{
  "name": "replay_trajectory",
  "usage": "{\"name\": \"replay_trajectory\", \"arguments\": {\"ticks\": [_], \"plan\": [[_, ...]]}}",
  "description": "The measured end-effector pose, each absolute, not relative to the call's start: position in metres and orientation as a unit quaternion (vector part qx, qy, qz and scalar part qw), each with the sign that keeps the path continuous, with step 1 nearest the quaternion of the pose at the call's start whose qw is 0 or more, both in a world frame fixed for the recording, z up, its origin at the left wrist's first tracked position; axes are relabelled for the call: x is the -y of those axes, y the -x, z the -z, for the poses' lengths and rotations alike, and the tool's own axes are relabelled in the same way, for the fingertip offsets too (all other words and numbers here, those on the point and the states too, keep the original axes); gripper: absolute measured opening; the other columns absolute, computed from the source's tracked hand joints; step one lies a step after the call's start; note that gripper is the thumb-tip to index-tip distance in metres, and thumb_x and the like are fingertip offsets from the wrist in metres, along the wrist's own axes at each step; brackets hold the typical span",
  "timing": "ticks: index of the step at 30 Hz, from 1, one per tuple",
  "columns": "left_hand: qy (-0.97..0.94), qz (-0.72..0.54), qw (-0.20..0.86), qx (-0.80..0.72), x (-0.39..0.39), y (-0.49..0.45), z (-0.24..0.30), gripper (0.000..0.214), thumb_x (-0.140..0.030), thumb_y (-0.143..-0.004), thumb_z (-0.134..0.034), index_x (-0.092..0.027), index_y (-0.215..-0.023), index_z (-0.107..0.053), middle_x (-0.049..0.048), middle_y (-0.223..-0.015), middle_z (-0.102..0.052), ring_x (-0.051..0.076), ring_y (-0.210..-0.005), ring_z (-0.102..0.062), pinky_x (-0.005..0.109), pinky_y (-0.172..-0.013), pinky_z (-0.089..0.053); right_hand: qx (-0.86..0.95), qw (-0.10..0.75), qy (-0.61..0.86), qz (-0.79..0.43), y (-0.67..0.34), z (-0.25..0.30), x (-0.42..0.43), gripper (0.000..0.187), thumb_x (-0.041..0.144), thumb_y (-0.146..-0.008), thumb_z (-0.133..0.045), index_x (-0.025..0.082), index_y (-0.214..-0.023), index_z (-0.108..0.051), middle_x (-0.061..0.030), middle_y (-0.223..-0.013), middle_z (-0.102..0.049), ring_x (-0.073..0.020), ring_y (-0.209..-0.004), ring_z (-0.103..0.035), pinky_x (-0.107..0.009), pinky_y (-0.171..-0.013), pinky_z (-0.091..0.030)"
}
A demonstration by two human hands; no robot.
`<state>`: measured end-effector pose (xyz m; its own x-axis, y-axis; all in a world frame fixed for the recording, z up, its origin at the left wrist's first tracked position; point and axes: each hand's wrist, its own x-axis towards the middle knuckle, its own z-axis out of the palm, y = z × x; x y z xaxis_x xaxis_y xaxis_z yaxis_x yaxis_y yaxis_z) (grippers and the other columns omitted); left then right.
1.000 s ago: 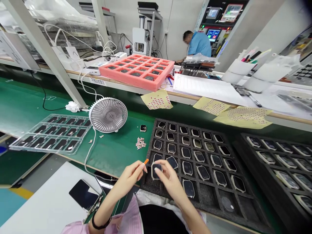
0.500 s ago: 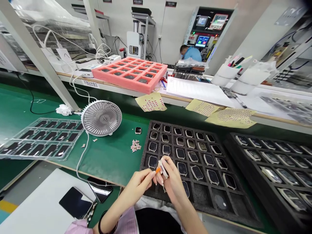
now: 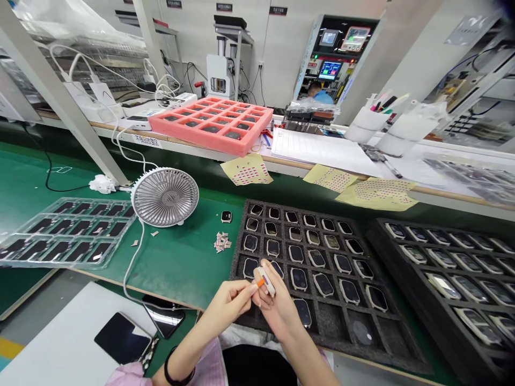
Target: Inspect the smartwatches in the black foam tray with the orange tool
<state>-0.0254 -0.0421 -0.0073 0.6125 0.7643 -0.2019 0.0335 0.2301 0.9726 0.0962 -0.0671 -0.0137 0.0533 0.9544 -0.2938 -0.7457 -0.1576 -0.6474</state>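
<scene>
Orange-tipped tool (image 3: 260, 282) was pinched in left hand (image 3: 231, 301) fingers; watch case (image 3: 269, 281) was clamped edge-on by right hand (image 3: 278, 310) (seemingly presenting its side), above black foam tray (image 3: 238, 252).

Green bench (image 3: 181, 262); black gridded foam tray (image 3: 328, 317); pink gridded foam tray (image 3: 201, 140); white ribbed fan (image 3: 164, 197); yellow sheet dotted red (image 3: 246, 170); orange-tipped stick (image 3: 261, 282); white-edged watch case (image 3: 267, 281).

My green-topped bench (image 3: 185, 257), raised wooden-edged shelf (image 3: 462, 196) behind it, slanted grey post (image 3: 60, 91) at left, white wall (image 3: 281, 48) beyond, 3 lit screens (image 3: 329, 69)
</scene>
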Motion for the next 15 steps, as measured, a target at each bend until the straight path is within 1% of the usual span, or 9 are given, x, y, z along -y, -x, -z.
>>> {"name": "replay_trajectory", "arguments": {"ticks": [5,9,11,13,15], "plan": [[-0.543,-0.267,0.709,-0.361,0.044,0.023,0.016,0.049,-0.059,-0.079,-0.052,-0.013,-0.068,-0.061,-0.009,-0.04,-0.029,0.004,-0.036,-0.017,0.02,-0.036,-0.011,0.08,0.641,0.344,-0.682,-0.093,0.02,0.065,0.032,0.033,-0.068,-0.075,0.021,-0.075,-0.046,0.0103,-0.051,-0.035,-0.0044,-0.04,-0.02,-0.017,-0.039,-0.021],[-0.54,-0.265,0.713,-0.361,0.043,0.024,0.018,0.048,-0.059,-0.079,-0.053,-0.013,-0.067,-0.06,-0.0095,-0.041,-0.029,0.003,-0.035,-0.017,0.019,-0.035,-0.011,0.048,0.632,0.358,-0.686,-0.094,0.021,0.064,0.035,0.035,-0.064,-0.077,0.02,-0.067,-0.045,0.009,-0.051,-0.037,-0.0043,-0.041,-0.02,-0.018,-0.039,-0.019],[-0.546,-0.267,0.703,-0.37,0.04,0.025,0.019,0.049,-0.06,-0.079,-0.052,-0.013,-0.065,-0.058,-0.0093,-0.041,-0.03,0.003,-0.035,-0.017,0.019,-0.035,-0.012,0.044,0.631,0.365,-0.683,-0.094,0.019,0.065,0.035,0.036,-0.066,-0.076,0.02,-0.065,-0.045,0.0094,-0.049,-0.035,-0.0042,-0.04,-0.018,-0.019,-0.039,-0.018],[-0.551,-0.278,0.685,-0.388,0.037,0.026,0.019,0.051,-0.062,-0.079,-0.051,-0.014,-0.063,-0.056,-0.0095,-0.04,-0.03,0.004,-0.035,-0.019,0.019,-0.036,-0.014,0.068,0.64,0.366,-0.673,-0.093,0.018,0.067,0.029,0.036,-0.069,-0.072,0.02,-0.07,-0.048,0.0104,-0.048,-0.033,-0.0045,-0.039,-0.016,-0.019,-0.039,-0.018],[-0.554,-0.29,0.671,-0.399,0.034,0.025,0.019,0.051,-0.063,-0.078,-0.051,-0.014,-0.065,-0.055,-0.0093,-0.041,-0.031,0.004,-0.036,-0.024,0.018,-0.037,-0.019,0.116,0.645,0.372,-0.658,-0.091,0.018,0.07,0.024,0.036,-0.074,-0.068,0.022,-0.082,-0.051,0.0097,-0.051,-0.037,-0.0049,-0.039,-0.02,-0.019,-0.04,-0.02]]}}
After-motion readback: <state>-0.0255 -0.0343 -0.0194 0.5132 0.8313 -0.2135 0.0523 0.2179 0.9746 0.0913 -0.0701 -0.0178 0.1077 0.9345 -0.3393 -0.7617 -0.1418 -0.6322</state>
